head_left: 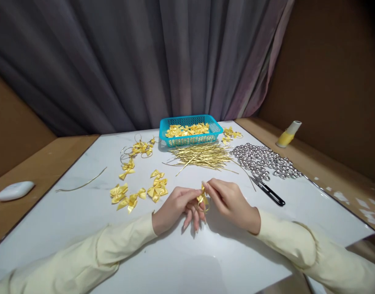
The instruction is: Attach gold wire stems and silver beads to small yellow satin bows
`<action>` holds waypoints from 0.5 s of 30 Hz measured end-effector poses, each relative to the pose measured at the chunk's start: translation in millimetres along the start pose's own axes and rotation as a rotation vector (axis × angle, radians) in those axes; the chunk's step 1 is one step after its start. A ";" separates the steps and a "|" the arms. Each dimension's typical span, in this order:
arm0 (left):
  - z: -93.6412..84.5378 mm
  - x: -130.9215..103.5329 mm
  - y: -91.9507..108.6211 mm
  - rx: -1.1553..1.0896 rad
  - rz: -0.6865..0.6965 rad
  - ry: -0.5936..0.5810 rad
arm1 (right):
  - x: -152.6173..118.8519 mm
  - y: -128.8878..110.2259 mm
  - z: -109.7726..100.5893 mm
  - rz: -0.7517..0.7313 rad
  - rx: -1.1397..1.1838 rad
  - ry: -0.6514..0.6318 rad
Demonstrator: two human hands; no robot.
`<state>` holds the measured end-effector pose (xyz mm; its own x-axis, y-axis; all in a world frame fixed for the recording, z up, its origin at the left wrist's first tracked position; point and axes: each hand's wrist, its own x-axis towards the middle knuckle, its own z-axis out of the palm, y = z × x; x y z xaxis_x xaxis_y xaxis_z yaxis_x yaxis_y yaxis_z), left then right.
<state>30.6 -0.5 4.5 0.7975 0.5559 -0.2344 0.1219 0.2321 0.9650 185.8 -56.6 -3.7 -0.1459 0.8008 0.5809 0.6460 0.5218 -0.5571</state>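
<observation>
Between my two hands is a yellow ribbon bow (pixel 202 199), with a thin gold loop hanging under it. My left hand (pixel 183 204) pinches the bow between thumb and forefinger, its other fingers spread below. From the other side, my right hand (pixel 227 200) is closed with its fingertips at the top of the bow; the fingers hide what exactly they grip. Left of my hands lie several loose yellow bows (pixel 157 188). Just beyond my hands is a pile of gold twist ties (pixel 202 156).
A teal basket (pixel 191 141) of yellow bows stands at the back. Silver beads (pixel 264 159) are heaped at right, beside black-handled snips (pixel 268 192). Looped bows (pixel 141 148) lie back left. A thread cone (pixel 288 134) and a white mouse-like object (pixel 15 190) sit at the sides.
</observation>
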 end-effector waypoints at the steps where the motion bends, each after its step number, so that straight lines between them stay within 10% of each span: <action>1: 0.4 -0.6 0.5 0.004 0.002 -0.003 | 0.0 -0.2 -0.2 0.002 -0.001 -0.003; 15: 3.4 -3.4 -2.4 0.185 0.067 0.089 | -0.9 -0.3 2.0 0.004 -0.013 -0.006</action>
<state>29.6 -5.8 3.4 0.7534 0.6351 -0.1704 0.1834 0.0459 0.9820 184.3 -56.9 -5.2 -0.1479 0.8045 0.5752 0.6564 0.5149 -0.5514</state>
